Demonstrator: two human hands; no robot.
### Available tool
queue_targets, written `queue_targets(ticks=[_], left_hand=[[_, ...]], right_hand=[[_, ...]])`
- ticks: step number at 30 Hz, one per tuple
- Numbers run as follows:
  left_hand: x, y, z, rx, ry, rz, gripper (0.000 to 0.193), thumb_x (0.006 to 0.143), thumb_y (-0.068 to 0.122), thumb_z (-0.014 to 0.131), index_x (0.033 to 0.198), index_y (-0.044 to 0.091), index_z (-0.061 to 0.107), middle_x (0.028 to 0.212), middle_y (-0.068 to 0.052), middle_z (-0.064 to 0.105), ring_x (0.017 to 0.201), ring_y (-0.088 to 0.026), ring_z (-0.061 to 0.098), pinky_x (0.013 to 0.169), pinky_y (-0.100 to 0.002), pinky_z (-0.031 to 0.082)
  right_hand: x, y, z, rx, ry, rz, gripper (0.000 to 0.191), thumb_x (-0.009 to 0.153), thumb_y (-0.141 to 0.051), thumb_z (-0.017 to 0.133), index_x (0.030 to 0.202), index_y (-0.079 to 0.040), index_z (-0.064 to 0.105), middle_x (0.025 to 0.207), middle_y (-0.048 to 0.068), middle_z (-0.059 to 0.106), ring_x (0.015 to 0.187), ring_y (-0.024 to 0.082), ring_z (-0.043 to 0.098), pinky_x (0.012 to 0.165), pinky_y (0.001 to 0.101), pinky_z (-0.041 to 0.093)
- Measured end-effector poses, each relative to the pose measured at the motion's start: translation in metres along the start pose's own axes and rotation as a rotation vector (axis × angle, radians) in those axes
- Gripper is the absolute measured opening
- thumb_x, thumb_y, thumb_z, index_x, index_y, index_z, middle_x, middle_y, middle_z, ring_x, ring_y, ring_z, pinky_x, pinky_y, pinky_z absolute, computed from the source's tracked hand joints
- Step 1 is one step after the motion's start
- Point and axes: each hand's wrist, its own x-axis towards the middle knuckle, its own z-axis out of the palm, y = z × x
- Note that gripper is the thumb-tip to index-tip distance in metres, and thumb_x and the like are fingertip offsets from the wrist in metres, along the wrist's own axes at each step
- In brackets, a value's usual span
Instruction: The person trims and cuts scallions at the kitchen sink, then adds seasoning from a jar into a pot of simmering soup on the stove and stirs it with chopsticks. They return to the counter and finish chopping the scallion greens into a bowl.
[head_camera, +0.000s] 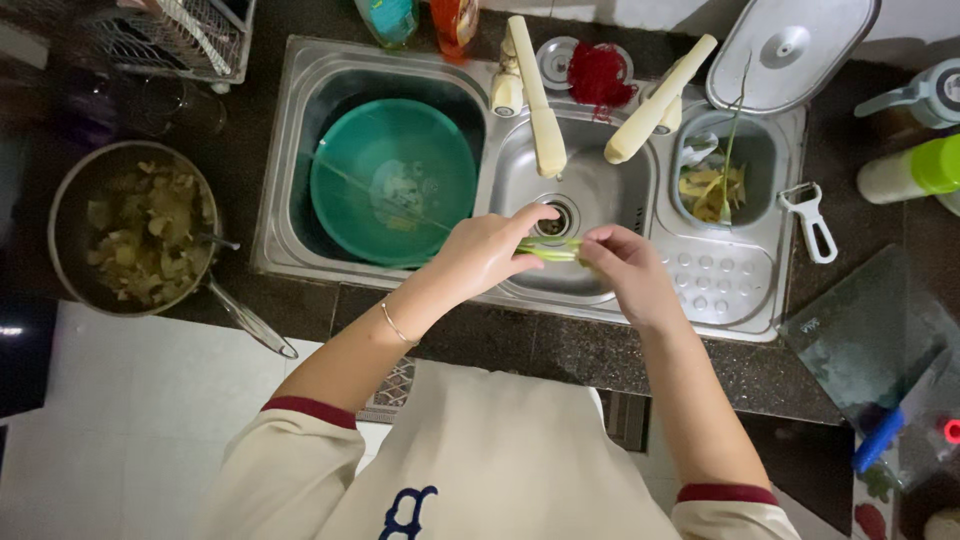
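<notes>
Right over the middle basin of a steel sink (300, 255), both hands are meeting on a short pale green stalk (549, 249). The left hand (487, 252) is closing its thumb and fingers around the stalk's left end, with the thumb reaching across toward the drain (556, 217). The right hand (625, 266) is pinching the stalk's right end between its fingertips. So the stalk is lying level between the two grips, with only its middle showing in the gap between the hands, just near of the drain.

A thin bracelet (396, 325) is sitting on the left wrist. Two cream-coloured tap handles (600, 100) are pointing down toward the basin from the far edge. In the left basin a teal plastic bowl (393, 180) is holding some water with scraps in it. At the right, a small compartment is holding a strainer basket (722, 178) with yellowish trimmings inside, and a metal lid (790, 50) is leaning at the far side of it. A white peeler (810, 218) is lying on the counter just right of the sink. Well to the left, a pan (135, 230) of chopped vegetable pieces is resting on the dark counter. Near the right edge, a blue-handled knife (900, 410) is lying on a glass cutting board (860, 330).
</notes>
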Motion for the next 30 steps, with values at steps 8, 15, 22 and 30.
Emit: queue_targets(ticks=[8, 15, 22, 30], left_hand=[[-0.002, -0.011, -0.011, -0.302, -0.049, -0.166, 0.091, 0.085, 0.024, 0.082, 0.156, 0.018, 0.025, 0.079, -0.019, 0.073, 0.072, -0.039, 0.069, 0.069, -0.044, 0.052], [-0.016, -0.035, -0.021, -0.306, -0.034, -0.23, 0.093, 0.084, 0.022, 0.082, 0.156, 0.013, 0.023, 0.086, -0.019, 0.076, 0.07, -0.036, 0.073, 0.066, -0.041, 0.054], [-0.022, -0.054, -0.033, -0.152, 0.029, -0.176, 0.086, 0.088, 0.024, 0.081, 0.154, 0.013, 0.028, 0.093, -0.019, 0.078, 0.08, -0.038, 0.074, 0.069, -0.043, 0.057], [-0.008, -0.042, -0.029, -0.108, 0.018, 0.012, 0.045, 0.087, 0.02, 0.078, 0.13, 0.017, 0.062, 0.092, -0.013, 0.075, 0.08, -0.034, 0.072, 0.068, -0.042, 0.056]], right_hand=[[0.0, 0.006, 0.0, 0.602, 0.017, -0.085, 0.008, 0.103, -0.02, 0.059, 0.101, -0.013, 0.062, 0.097, 0.002, 0.067, 0.106, 0.018, 0.062, 0.094, 0.0371, 0.046], [0.001, 0.024, -0.042, 0.685, 0.188, -0.305, 0.014, 0.114, -0.009, 0.057, 0.1, -0.009, 0.061, 0.092, 0.004, 0.062, 0.089, 0.02, 0.063, 0.093, 0.0408, 0.052], [0.004, 0.013, -0.023, -0.188, 0.457, -0.325, 0.017, 0.11, -0.005, 0.05, 0.113, -0.006, 0.067, 0.106, 0.005, 0.067, 0.084, 0.016, 0.064, 0.08, 0.0327, 0.058], [0.008, -0.023, 0.045, -0.942, 0.029, -0.537, 0.024, 0.09, -0.01, 0.077, 0.113, -0.006, 0.073, 0.098, 0.012, 0.069, 0.088, 0.028, 0.068, 0.078, 0.0371, 0.054]])
